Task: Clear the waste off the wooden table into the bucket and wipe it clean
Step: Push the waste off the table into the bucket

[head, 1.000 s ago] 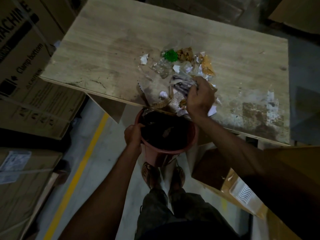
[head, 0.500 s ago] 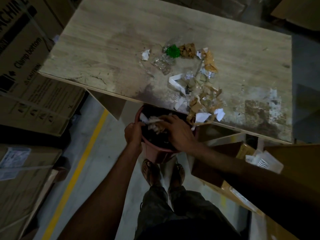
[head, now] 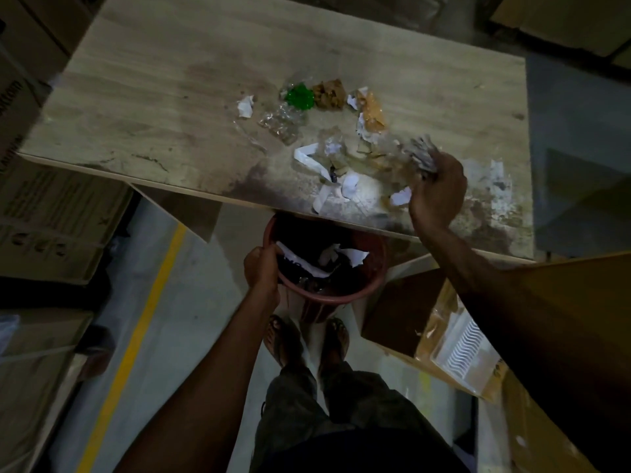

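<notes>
Head view: waste [head: 350, 186] lies scattered mid wooden table [head: 170, 80], some at the near edge just above the bucket [head: 327, 298]. Left hand [head: 261, 268]: fingers curled over the bucket rim. Right hand [head: 438, 192]: fingers closed round a grey crumpled wad [head: 421, 155]. Scraps look light, soft and flimsy, the clear film slippery; likely better swept to the edge than pinched

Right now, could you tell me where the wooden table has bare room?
The wooden table is bare from its left edge to the white paper scrap, and along the far edge behind the green plastic piece. Crowded: the near middle above the bucket, where the right hand grips a grey wad.
</notes>
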`<state>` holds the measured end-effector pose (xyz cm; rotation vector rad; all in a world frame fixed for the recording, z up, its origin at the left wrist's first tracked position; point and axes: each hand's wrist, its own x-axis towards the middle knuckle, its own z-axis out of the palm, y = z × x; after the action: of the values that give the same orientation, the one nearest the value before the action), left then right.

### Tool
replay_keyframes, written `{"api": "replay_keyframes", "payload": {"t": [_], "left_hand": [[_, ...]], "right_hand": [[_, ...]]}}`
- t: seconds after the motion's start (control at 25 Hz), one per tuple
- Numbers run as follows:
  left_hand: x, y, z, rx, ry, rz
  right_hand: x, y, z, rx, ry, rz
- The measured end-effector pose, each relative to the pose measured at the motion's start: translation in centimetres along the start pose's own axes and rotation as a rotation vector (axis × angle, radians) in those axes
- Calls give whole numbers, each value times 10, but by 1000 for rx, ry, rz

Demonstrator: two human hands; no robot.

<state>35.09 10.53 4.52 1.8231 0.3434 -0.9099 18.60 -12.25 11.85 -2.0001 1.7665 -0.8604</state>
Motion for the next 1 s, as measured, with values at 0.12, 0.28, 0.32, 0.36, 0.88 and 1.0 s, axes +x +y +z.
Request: {"api": "replay_keyframes", "payload": {"t": [0.12, 0.28, 0.32, 0.36, 0.88, 1.0], "left_hand": [[0, -3, 6, 16, 10, 10], [-1, -4, 12, 12, 32, 23], [-2, -3, 12, 10, 35, 27], [-3, -2, 13, 7, 37, 26], [3, 2, 2, -21, 76, 13], [3, 0, 1, -28, 78, 16]], "right_hand": [[2, 28, 12, -208, -318, 28], [-45, 11, 25, -278, -517, -278], [-63, 4, 25, -290, -526, -345], [-83, -2, 24, -303, -521, -399], [-107, -28, 6, 22, -401, -583], [-48, -60, 32, 157, -247, -439]]}}
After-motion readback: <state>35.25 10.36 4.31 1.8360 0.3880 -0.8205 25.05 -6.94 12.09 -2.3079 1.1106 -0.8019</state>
